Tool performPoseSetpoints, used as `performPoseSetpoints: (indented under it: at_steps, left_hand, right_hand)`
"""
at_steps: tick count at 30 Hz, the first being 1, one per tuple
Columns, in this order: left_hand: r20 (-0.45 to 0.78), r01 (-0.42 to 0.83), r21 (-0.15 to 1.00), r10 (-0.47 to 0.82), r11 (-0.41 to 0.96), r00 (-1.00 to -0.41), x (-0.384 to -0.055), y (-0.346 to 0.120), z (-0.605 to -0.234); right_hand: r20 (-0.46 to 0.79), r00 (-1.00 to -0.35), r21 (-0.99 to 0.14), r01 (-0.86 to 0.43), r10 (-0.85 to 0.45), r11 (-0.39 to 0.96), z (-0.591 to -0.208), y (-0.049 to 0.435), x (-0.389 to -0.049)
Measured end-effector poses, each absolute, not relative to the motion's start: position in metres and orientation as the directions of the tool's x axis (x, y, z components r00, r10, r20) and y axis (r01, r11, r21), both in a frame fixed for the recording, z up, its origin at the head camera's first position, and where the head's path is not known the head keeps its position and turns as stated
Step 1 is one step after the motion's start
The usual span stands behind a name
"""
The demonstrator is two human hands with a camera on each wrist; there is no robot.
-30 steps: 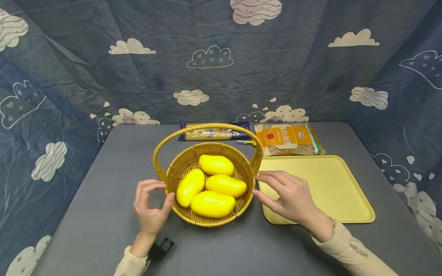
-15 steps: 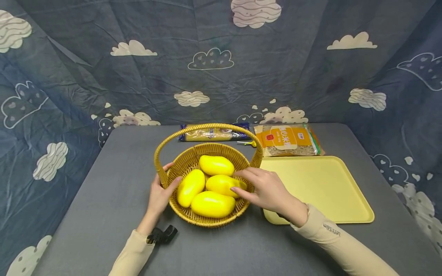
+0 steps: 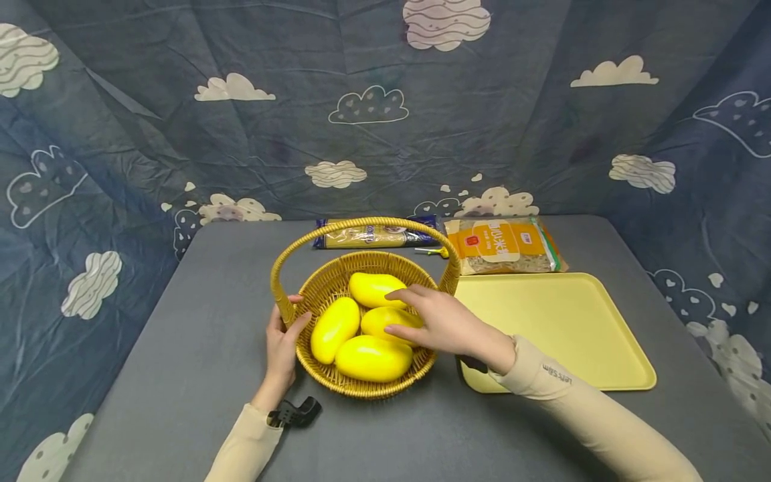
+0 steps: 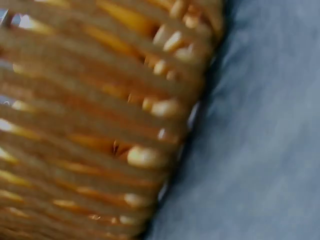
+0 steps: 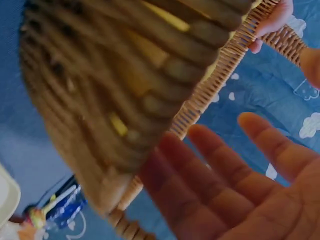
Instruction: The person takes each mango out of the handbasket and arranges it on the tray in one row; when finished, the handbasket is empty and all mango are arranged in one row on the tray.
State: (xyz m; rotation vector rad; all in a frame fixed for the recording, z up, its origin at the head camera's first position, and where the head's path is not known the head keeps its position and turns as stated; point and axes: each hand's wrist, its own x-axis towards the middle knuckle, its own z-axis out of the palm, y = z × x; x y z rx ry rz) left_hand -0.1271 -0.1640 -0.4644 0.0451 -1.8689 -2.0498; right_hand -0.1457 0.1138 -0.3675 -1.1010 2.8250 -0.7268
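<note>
Several yellow mangoes (image 3: 373, 359) lie in a round wicker basket (image 3: 337, 389) with an arched handle (image 3: 365, 221). My left hand (image 3: 283, 348) holds the basket's left rim by the handle's foot, thumb over the rim and fingers outside. Over the right side of the basket is my right hand (image 3: 448, 325), its thumb and fingers spread above the rightmost mango (image 3: 385, 320), which it partly hides. In the right wrist view the fingers (image 5: 220, 155) of that hand stretch out past the basket rim. The left wrist view shows only woven basket wall (image 4: 90, 120) and tabletop.
A pale yellow tray (image 3: 560, 335) lies right of the basket, beneath my right forearm. Behind stand a bag of grain (image 3: 506, 244), a blue-ended pack of noodles (image 3: 373, 235) and a small yellow-handled tool (image 3: 442, 252). A patterned cloth hangs at the back.
My left hand has moved in from beside the basket and taken hold of its rim. My right hand has moved left from the right rim to above the mangoes.
</note>
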Motion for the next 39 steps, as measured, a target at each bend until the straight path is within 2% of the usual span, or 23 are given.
performPoseSetpoints:
  at_steps: [7, 13, 23, 30, 39]
  left_hand:
    - [0.207, 0.246, 0.962, -0.280, -0.114, -0.937, -0.125, -0.162, -0.468]
    - [0.209, 0.248, 0.962, -0.274, -0.114, -0.939, -0.124, -0.163, -0.469]
    - [0.229, 0.269, 0.954, -0.254, -0.135, -0.940, -0.124, -0.163, -0.468]
    - [0.228, 0.268, 0.954, -0.249, -0.138, -0.941, -0.125, -0.163, -0.467]
    - [0.244, 0.281, 0.949, -0.236, -0.142, -0.941, -0.125, -0.165, -0.470]
  right_hand:
    - [-0.028, -0.763, -0.408, -0.581, -0.646, 0.704, -0.365, 0.104, -0.149]
    - [-0.100, -0.761, -0.376, -0.568, -0.642, 0.732, -0.366, 0.100, -0.153]
    - [-0.263, -0.724, -0.434, -0.502, -0.638, 0.748, -0.365, 0.099, -0.162]
    - [-0.298, -0.696, -0.455, -0.498, -0.653, 0.738, -0.368, 0.097, -0.168]
    - [-0.280, -0.704, -0.446, -0.507, -0.653, 0.738, -0.382, 0.095, -0.169]
